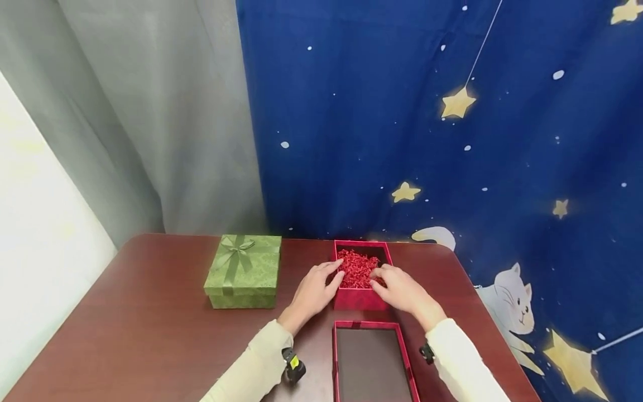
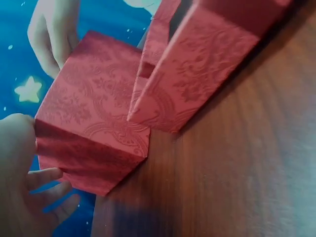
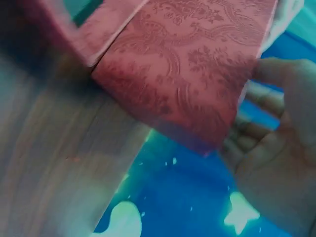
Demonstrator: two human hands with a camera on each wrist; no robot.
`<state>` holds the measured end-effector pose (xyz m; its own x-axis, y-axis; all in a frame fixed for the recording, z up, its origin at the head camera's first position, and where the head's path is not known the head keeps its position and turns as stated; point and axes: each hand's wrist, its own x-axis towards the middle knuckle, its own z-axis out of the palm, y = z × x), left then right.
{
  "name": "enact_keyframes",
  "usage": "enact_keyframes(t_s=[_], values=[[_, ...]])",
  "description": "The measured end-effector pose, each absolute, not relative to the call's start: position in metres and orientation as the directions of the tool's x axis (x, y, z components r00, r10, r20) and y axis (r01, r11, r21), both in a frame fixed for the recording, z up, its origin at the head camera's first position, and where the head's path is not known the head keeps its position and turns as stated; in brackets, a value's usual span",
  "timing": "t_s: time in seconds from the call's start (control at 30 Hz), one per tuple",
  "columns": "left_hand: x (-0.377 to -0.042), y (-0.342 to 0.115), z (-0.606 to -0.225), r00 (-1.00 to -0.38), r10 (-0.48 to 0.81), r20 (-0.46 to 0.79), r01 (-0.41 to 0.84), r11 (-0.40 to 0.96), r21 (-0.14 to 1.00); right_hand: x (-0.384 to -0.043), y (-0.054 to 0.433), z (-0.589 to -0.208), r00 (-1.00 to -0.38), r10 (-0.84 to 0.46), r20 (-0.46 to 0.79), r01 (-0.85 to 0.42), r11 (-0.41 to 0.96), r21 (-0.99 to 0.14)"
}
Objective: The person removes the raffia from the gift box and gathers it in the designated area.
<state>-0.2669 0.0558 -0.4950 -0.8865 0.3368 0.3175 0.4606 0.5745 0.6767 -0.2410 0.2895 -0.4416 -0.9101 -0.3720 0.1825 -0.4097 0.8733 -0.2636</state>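
Note:
An uncovered red gift box (image 1: pixel 360 300) with an embossed floral pattern stands near the table's far edge, holding red shredded paper (image 1: pixel 358 268). Against its left side lies my left hand (image 1: pixel 312 291), fingertips at the rim. In the left wrist view, the fingers of that left hand (image 2: pixel 22 173) are spread beside the box wall (image 2: pixel 94 108). My right hand (image 1: pixel 402 287) reaches over the right rim, its fingertips at the paper. The right wrist view shows the right hand (image 3: pixel 276 128) by the box edge, fingers slightly bent; their tips are partly hidden.
In front of the box lies its red lid (image 1: pixel 372 363), dark inside facing up. A closed green gift box (image 1: pixel 251 273) with a ribbon bow stands to the left on the brown table (image 1: pixel 150 324). Grey and blue star-patterned curtains (image 1: pixel 351 139) hang behind.

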Motion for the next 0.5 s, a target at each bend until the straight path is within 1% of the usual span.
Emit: enact_keyframes(t_s=[0.07,0.13,0.2,0.3,0.37,0.5], values=[[-0.27,0.056,-0.499,-0.898,0.335,0.285,0.435,0.585,0.684,-0.252,0.28,-0.444,-0.953,-0.3,0.045,-0.3,0.908,-0.293],[-0.273,0.057,-0.501,-0.905,0.335,0.261,0.418,0.593,0.689,-0.263,0.27,-0.445,-0.971,-0.229,-0.071,-0.196,0.928,-0.317],[-0.275,0.057,-0.502,-0.912,0.334,0.24,0.401,0.594,0.697,-0.273,0.261,-0.445,-0.966,-0.184,-0.184,-0.114,0.935,-0.336],[-0.278,0.057,-0.501,-0.923,0.322,0.209,0.369,0.592,0.717,-0.286,0.251,-0.447,-0.934,-0.149,-0.324,-0.022,0.931,-0.365],[-0.279,0.058,-0.5,-0.929,0.32,0.186,0.35,0.592,0.726,-0.292,0.248,-0.45,-0.914,-0.144,-0.379,0.005,0.931,-0.365],[-0.28,0.059,-0.498,-0.931,0.329,0.158,0.334,0.594,0.732,-0.302,0.245,-0.459,-0.899,-0.158,-0.409,-0.005,0.936,-0.351]])
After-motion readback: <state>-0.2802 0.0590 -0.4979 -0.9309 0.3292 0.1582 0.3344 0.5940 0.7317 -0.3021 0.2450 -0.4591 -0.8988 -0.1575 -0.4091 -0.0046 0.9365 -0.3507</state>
